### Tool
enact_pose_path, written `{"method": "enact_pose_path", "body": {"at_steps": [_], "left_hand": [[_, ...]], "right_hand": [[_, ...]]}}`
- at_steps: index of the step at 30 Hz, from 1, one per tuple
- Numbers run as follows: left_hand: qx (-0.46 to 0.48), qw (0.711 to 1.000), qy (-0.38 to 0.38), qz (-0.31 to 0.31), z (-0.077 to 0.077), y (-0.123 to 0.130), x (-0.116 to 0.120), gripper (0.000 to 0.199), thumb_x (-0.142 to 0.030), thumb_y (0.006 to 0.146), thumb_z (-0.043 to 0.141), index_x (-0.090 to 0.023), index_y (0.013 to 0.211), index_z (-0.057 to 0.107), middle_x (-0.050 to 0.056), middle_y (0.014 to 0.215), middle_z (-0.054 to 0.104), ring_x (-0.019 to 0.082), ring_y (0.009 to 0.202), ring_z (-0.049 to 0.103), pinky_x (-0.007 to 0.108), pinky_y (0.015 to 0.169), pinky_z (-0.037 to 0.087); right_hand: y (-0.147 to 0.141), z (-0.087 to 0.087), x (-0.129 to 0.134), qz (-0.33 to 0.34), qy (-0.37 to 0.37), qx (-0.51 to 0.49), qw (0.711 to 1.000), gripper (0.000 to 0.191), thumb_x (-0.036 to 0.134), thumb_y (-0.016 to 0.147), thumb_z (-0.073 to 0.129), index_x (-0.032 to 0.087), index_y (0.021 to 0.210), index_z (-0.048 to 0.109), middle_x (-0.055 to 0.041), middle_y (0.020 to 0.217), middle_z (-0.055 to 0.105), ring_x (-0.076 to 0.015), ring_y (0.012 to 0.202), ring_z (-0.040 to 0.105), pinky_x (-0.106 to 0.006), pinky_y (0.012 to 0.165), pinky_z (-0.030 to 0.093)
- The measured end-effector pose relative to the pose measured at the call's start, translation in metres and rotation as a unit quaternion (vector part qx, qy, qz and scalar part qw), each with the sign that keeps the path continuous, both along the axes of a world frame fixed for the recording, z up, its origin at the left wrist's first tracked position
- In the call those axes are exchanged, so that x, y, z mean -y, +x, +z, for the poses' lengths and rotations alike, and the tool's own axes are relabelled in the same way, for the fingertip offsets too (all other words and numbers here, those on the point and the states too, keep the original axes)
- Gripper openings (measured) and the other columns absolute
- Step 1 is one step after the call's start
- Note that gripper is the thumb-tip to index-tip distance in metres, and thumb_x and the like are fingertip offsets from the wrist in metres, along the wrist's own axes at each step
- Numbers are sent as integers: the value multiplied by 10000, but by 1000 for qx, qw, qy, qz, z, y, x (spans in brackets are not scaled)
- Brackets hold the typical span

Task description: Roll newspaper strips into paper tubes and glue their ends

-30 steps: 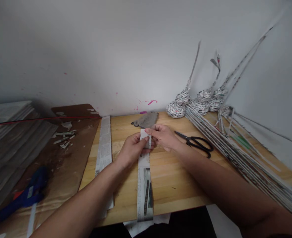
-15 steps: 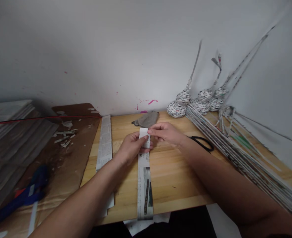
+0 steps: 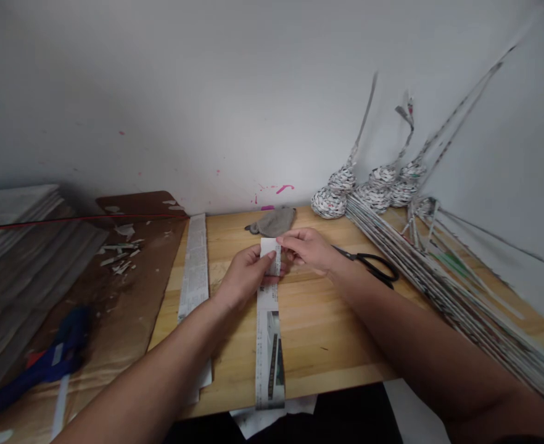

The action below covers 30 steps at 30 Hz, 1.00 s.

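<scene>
A long newspaper strip [image 3: 268, 333] runs from the table's front edge up to my hands, its far end raised. My left hand [image 3: 248, 271] is closed on the strip near that end, thumb on top and fingers beneath. With thumb and forefinger my right hand [image 3: 303, 248] pinches the strip's upper right corner. Just beyond the hands lies a grey cloth [image 3: 274, 221]. Black-handled scissors [image 3: 376, 266] rest on the table, partly behind my right forearm. To the left is a stack of newspaper strips [image 3: 194, 265].
Woven paper gourd shapes [image 3: 330, 200] stand against the wall at the back right, beside a bundle of long paper rods [image 3: 420, 290]. At left are brown cardboard [image 3: 137, 308] with paper scraps, a newspaper stack [image 3: 17, 209] and a blue glue gun [image 3: 54, 361].
My right forearm has shifted slightly, showing more of the scissors. Both hands keep their hold at the strip's far end, which looks almost the same.
</scene>
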<state>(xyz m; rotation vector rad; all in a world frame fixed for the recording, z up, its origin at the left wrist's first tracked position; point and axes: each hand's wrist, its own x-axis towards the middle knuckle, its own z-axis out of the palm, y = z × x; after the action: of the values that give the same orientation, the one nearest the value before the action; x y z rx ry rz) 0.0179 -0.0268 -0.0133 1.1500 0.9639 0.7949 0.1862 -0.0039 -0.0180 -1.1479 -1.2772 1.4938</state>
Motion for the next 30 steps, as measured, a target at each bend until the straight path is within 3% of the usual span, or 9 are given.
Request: {"method": "enact_pose_path", "body": {"at_steps": [8,13,22,30], "left_hand": [[6,1000,-5,14,0,0,-1,291,-361,799,657,-138,986,652,77,812,709,165,711,654,288,645,529],[-14,1000,-19,17,1,0,-2,275,-333,804,649,-124,981,648,87,772,712,175,694,672,294,648,528],[-21,1000,-15,9,3,-1,-1,308,-386,794,659,-126,959,654,85,767,707,174,702,671,285,648,520],[-26,999,18,5,0,-1,-1,317,-425,787,666,-148,939,648,69,789,707,175,716,670,291,647,527]], "right_hand": [[0,6,2,-1,15,-7,1000,363,487,715,708,136,666,630,17,581,560,-62,461,448,-191,365,255],[2,7,3,11,27,9,1000,350,453,686,756,117,763,699,42,502,521,-55,439,402,-193,377,253],[1,8,2,2,-20,-27,999,278,391,683,742,123,693,668,20,562,561,-58,464,439,-177,351,240],[-2,2,3,-27,-23,-45,998,354,440,638,791,118,723,673,25,558,544,-57,467,424,-184,355,214]]}}
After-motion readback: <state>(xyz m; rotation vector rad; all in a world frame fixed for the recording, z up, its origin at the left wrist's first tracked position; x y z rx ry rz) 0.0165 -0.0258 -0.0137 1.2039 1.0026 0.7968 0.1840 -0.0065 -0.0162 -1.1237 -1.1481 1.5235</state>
